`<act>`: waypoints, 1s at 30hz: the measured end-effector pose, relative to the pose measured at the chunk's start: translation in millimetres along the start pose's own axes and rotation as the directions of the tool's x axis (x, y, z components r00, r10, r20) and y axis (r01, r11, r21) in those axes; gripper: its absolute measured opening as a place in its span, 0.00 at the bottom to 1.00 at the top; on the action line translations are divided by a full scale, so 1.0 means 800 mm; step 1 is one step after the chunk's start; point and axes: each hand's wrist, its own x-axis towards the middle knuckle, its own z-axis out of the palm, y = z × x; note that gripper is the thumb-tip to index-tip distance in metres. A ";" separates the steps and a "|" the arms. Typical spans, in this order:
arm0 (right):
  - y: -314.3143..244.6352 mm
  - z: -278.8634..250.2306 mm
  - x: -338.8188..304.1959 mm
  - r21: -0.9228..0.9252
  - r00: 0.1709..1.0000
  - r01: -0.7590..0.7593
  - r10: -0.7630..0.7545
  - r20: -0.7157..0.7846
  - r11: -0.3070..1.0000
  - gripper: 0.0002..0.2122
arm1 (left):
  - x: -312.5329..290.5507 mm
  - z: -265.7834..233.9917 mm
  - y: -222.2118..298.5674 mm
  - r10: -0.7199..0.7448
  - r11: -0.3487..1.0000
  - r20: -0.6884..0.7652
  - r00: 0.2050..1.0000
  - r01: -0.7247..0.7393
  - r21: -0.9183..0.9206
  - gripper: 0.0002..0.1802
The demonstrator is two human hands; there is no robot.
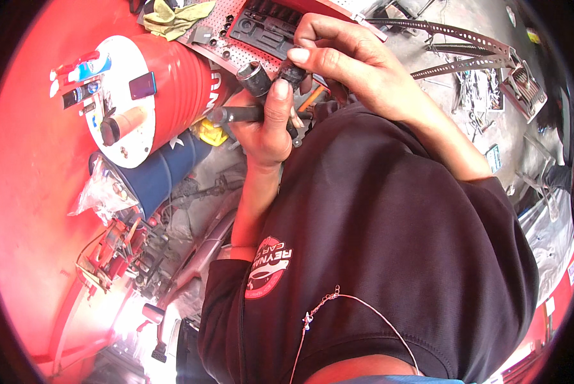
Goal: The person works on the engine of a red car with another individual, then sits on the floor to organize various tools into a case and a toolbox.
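My left hand (264,131) is closed around several dark metal tools. A large socket (255,78) with its open end up stands out above the fingers, and a dark round bar (239,114) sticks out to the left across the palm. At the top of the left thumb, a small dark metal piece (292,75) is pinched by my right hand (354,61), with thumb and forefinger on it; its exact kind does not show. Just beyond both hands lies an open red tool case (264,13) with a dark moulded insert (261,37).
To the left, a red drum (181,83) lies with its white top carrying a phone (143,86), bottles and a brown cylinder (123,125). Below is a blue drum (168,173). Perforated metal straps (453,32) curve at right, near tools scattered on the floor.
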 end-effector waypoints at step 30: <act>0.175 -0.043 -0.080 -0.804 0.953 -0.163 0.303 0.023 0.572 0.15 | -0.037 -0.079 -0.134 -0.750 0.601 0.158 0.642 0.561 0.569 0.17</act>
